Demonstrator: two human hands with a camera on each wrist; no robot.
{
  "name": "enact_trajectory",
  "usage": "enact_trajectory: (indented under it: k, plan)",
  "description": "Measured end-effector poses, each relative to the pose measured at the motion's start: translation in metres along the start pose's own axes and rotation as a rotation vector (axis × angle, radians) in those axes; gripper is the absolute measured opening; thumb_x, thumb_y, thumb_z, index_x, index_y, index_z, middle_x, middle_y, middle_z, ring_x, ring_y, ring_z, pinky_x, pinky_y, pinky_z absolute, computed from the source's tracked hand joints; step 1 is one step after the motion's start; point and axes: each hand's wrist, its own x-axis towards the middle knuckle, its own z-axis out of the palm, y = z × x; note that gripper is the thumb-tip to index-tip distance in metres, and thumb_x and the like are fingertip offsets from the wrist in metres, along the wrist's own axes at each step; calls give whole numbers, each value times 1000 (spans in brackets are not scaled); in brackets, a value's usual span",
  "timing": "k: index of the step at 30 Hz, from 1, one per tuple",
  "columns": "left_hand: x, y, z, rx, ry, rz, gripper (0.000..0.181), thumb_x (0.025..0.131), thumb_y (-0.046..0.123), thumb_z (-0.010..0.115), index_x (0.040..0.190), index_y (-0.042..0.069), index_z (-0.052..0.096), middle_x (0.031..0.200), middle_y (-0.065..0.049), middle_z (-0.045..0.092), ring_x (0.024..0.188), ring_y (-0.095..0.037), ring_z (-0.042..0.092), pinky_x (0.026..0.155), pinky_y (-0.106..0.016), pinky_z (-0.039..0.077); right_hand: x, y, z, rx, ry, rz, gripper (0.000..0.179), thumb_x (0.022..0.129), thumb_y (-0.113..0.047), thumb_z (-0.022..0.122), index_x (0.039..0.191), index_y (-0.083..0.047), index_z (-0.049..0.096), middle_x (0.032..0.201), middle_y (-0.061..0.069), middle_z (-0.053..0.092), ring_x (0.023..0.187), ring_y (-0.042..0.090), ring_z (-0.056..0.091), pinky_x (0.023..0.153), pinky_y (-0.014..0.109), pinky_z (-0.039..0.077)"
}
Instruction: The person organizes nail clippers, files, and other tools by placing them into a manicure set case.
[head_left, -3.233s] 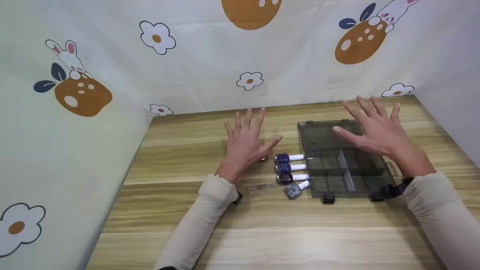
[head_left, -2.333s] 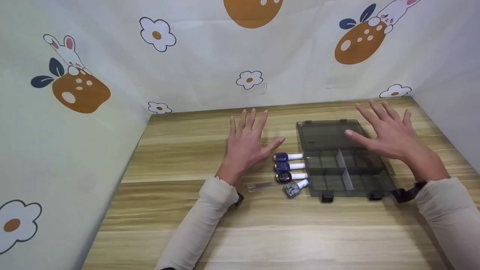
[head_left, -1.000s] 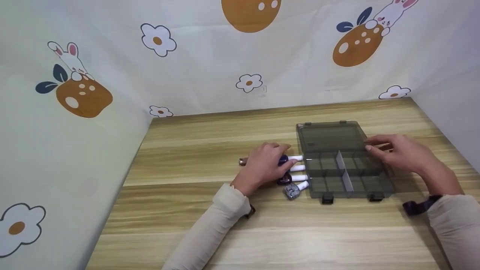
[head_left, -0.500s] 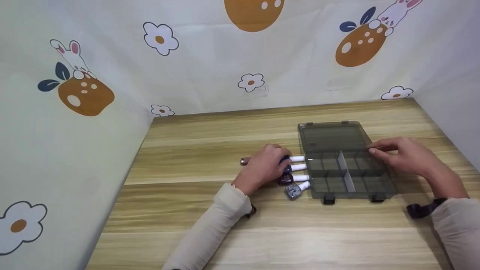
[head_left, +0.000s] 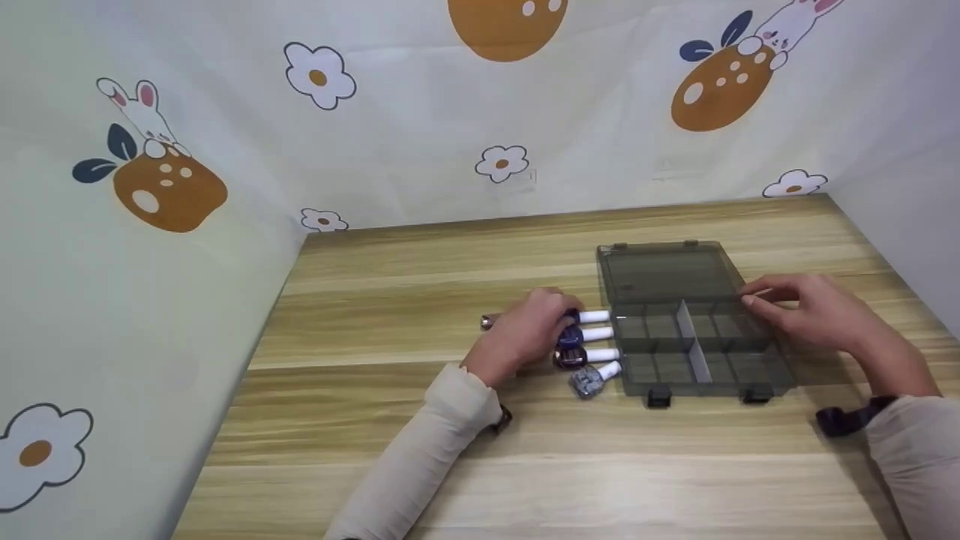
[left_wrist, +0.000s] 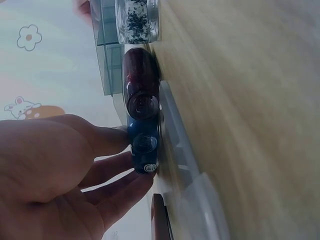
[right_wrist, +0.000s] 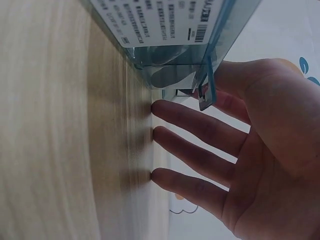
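Observation:
My left hand reaches over a row of nail polish bottles lying on the table, its thumb and fingers curled round the farthest dark blue bottle. The left wrist view shows the fingertips at the end of a blue bottle. Nearer me lie a second blue bottle, a dark red bottle and a slanted grey glitter bottle. With thumb and forefinger, my right hand pinches the right edge of a smoky see-through compartment box, lid laid back. Its other fingers touch the table.
A brown item with a metal end sticks out left of my left hand. A clear plastic strip lies by the bottles. Two black latches project from the box's front. A patterned cloth walls off the back and sides.
Both hands were spread flat over the table and box. The left has come down onto the blue bottle, the right onto the box's right edge. Little moves in the last half second.

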Motion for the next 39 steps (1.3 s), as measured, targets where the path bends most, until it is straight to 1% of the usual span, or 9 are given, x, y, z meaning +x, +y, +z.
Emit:
enact_trajectory:
  k: [2,4,9,11,20,24,33,36,39]
  plan:
    - [1,1,-1,-4,7,3,18,109,12,62,118,8,78,105,-5,75,89,-12,65,79,-28,60,0,0,-1,-1,-3,8,20,106,-28,72,119,-18,82,116,16,82,107,20,79,84,9,47]
    - [1,2,-1,-11,13,-1,18,109,12,62,117,9,78,104,-5,73,88,-13,63,78,-29,59,-1,1,-1,-1,-3,13,20,106,-28,72,119,-17,82,116,16,82,107,22,79,83,9,47]
    - [2,3,-2,-9,10,-37,20,109,12,63,123,11,78,112,-6,68,95,-14,61,83,-29,59,-3,2,-1,12,14,4,18,105,-26,73,117,-17,83,114,15,83,99,-9,66,82,6,46]
    - [1,4,-2,-12,7,-51,21,108,12,65,125,11,78,116,-7,66,98,-15,62,87,-29,59,-4,2,0,25,22,-1,17,105,-25,73,116,-18,83,113,15,83,97,-16,61,82,4,45]
    - [2,3,2,-34,22,-31,17,106,10,66,121,8,75,115,-8,69,100,-17,66,88,-30,60,-8,4,2,55,11,22,19,105,-26,72,117,-16,83,115,16,82,98,-17,60,84,2,42]
    - [3,4,4,-49,57,-6,17,106,9,66,122,7,72,114,-8,71,102,-18,66,89,-32,60,-9,5,3,29,10,32,18,106,-29,72,116,-19,83,113,13,83,101,-7,67,84,4,43]
    - [9,15,3,-61,216,71,16,108,11,66,123,8,69,113,-8,68,100,-18,64,88,-30,60,-7,0,1,33,-1,41,21,106,-30,70,119,-17,82,114,14,83,109,29,80,88,17,51]
    - [12,20,4,-57,228,99,18,107,11,66,124,8,69,114,-8,69,102,-19,66,90,-30,60,-4,-4,1,44,-16,41,23,107,-30,70,120,-16,82,116,17,82,117,46,75,91,25,54]
    - [14,25,4,-45,231,114,19,107,12,67,125,8,70,115,-8,70,104,-19,67,92,-29,60,-1,-6,0,50,-31,42,25,107,-31,69,122,-15,81,119,18,81,118,48,74,92,30,56]
